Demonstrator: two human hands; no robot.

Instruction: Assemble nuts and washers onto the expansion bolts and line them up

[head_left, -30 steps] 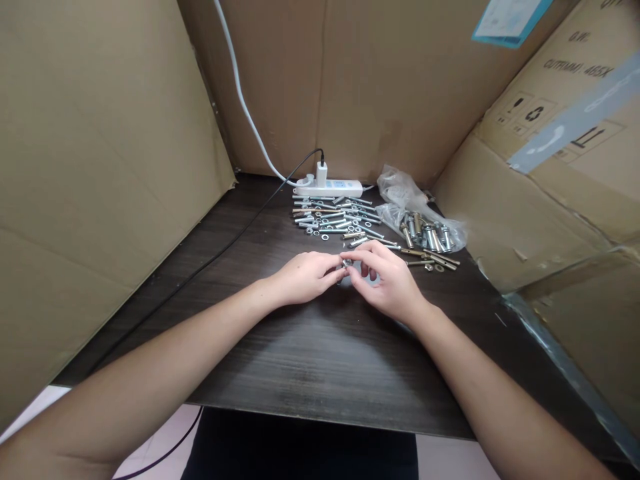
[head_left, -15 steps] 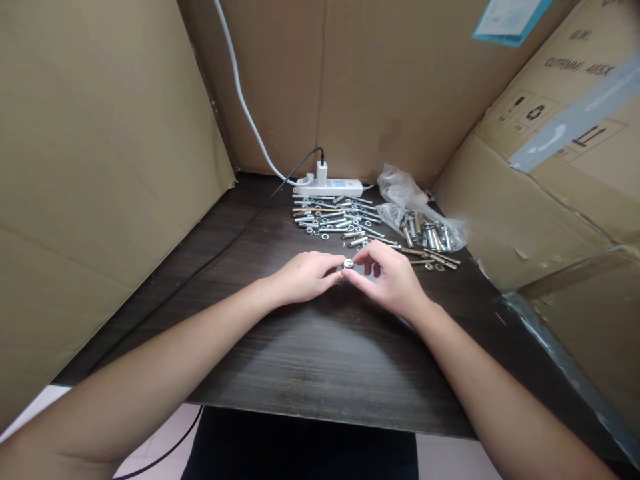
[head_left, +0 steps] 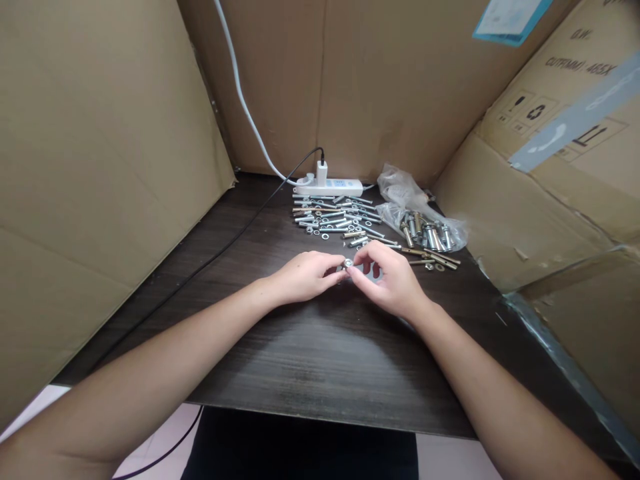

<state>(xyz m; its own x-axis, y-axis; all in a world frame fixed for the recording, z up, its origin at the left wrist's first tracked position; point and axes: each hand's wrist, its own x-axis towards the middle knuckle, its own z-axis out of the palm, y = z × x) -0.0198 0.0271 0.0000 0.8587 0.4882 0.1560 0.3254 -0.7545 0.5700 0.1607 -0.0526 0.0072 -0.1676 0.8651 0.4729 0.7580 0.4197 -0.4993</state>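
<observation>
Between my two hands an expansion bolt (head_left: 348, 264) stands roughly upright, its nut end facing up toward me; the lower part is mostly hidden. My left hand (head_left: 309, 277) pinches it from the left between thumb and forefinger. From the right, the thumb and forefinger of my right hand (head_left: 387, 275) close around the nut at the top, with the other fingers curled below. Just beyond the hands lie loose bolts, metal sleeves (head_left: 354, 235), nuts and washers (head_left: 325, 237).
A clear plastic bag (head_left: 400, 190) with several assembled expansion bolts (head_left: 434, 237) lies at the right. Brass-coloured rods (head_left: 433, 257) lie in front of it. Behind the loose parts is a white power strip (head_left: 327, 189) with cables. Cardboard walls (head_left: 390, 80) enclose the dark table (head_left: 320, 373).
My right fingers have opened a little from the top of the bolt and closed on it again, in a turning motion. My left hand has stayed in place.
</observation>
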